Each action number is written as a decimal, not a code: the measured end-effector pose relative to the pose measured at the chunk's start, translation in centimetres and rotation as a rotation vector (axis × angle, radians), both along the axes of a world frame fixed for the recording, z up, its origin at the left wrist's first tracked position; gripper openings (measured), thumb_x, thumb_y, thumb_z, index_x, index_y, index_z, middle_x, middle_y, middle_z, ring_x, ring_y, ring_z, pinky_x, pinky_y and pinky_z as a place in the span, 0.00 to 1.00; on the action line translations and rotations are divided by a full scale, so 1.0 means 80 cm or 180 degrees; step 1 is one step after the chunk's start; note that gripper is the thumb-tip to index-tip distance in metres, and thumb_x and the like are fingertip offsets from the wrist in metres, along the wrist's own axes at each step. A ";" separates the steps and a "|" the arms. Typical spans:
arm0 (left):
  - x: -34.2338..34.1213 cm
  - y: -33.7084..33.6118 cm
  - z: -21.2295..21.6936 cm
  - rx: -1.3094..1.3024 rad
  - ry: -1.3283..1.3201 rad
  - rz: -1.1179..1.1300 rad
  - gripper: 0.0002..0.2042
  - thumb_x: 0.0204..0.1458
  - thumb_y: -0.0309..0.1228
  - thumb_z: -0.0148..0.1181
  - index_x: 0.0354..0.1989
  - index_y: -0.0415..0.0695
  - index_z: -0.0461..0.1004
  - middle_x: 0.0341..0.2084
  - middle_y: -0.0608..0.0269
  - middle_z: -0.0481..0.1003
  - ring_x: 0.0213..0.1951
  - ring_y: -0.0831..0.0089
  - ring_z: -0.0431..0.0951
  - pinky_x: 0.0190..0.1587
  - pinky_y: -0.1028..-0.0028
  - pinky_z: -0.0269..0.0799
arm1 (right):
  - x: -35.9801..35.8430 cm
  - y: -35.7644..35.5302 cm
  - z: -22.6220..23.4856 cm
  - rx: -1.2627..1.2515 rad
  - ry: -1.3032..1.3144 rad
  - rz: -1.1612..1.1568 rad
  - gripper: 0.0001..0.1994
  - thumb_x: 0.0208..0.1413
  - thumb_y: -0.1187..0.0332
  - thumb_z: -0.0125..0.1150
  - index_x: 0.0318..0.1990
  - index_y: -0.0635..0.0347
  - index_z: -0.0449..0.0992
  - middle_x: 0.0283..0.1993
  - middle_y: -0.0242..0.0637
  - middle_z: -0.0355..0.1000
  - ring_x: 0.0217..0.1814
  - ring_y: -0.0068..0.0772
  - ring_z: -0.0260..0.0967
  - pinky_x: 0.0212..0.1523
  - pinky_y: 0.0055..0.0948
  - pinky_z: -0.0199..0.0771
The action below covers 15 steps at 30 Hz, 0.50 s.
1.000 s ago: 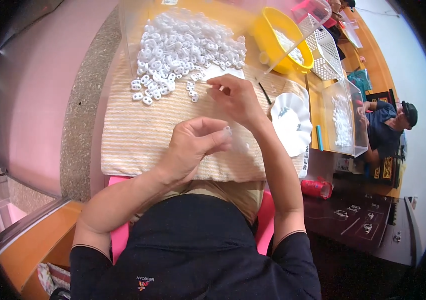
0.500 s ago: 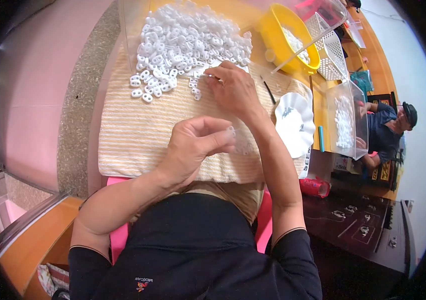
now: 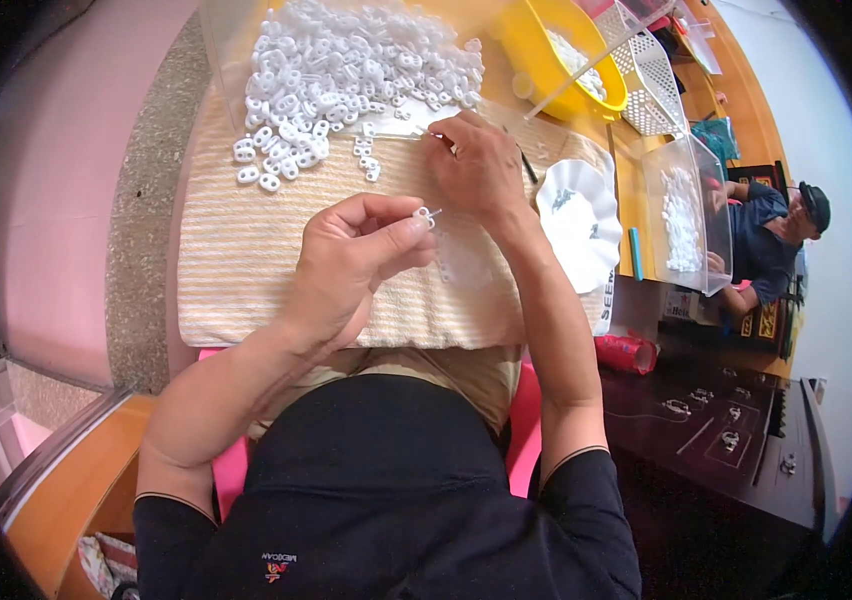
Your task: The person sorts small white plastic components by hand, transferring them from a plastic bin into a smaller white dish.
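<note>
Between the thumb and fingertips of my left hand point(image 3: 351, 255) is a small white two-hole plastic piece point(image 3: 423, 215), with a thin pin-like bit sticking out to its right. My right hand point(image 3: 476, 165) reaches farther forward, fingers bent together at the near edge of the heap; what they pinch, if anything, is hidden. The heap of white two-hole pieces point(image 3: 356, 70) lies in front of me, spilling toward the left. A few smaller white pieces point(image 3: 366, 160) rest on the striped cloth point(image 3: 246, 250) left of my right hand.
Right of my right forearm sits a white fluted dish point(image 3: 581, 230) with small dark bits. Beyond are a yellow basin point(image 3: 516, 50) and a white perforated basket point(image 3: 651, 100). A person point(image 3: 776, 230) at right reaches toward a clear box point(image 3: 684, 275) of white pieces.
My left hand has shifted slightly left and forward, and its white piece, blurred before, now shows a thin bit sticking out. The right hand stays by the heap. The whole view has shifted a little.
</note>
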State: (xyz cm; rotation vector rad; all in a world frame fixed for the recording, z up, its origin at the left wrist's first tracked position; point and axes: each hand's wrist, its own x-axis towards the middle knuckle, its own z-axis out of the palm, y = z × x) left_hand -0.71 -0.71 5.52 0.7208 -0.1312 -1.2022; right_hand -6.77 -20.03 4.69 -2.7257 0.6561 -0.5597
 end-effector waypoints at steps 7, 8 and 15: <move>0.003 0.000 -0.006 -0.0037 0.0093 -0.0002 0.07 0.53 0.20 0.60 0.40 0.39 0.75 0.32 0.61 0.78 0.34 0.74 0.80 0.40 0.75 0.79 | 0.004 0.005 0.002 -0.0065 0.0124 -0.0232 0.07 0.51 0.65 0.59 0.30 0.56 0.80 0.34 0.42 0.75 0.34 0.49 0.74 0.38 0.42 0.73; 0.003 0.001 -0.006 -0.0040 0.0087 0.0007 0.07 0.53 0.20 0.60 0.40 0.39 0.75 0.32 0.61 0.78 0.34 0.74 0.80 0.40 0.75 0.79 | 0.005 0.005 0.003 -0.0068 0.0118 -0.0223 0.07 0.51 0.65 0.59 0.30 0.56 0.80 0.34 0.42 0.75 0.34 0.49 0.74 0.38 0.42 0.73; 0.004 0.001 -0.003 -0.0010 0.0070 0.0044 0.06 0.53 0.21 0.60 0.39 0.39 0.76 0.32 0.61 0.78 0.34 0.74 0.79 0.39 0.75 0.79 | 0.022 -0.016 0.008 0.0291 -0.0241 -0.0002 0.07 0.50 0.67 0.61 0.33 0.59 0.80 0.32 0.44 0.75 0.36 0.48 0.73 0.38 0.41 0.72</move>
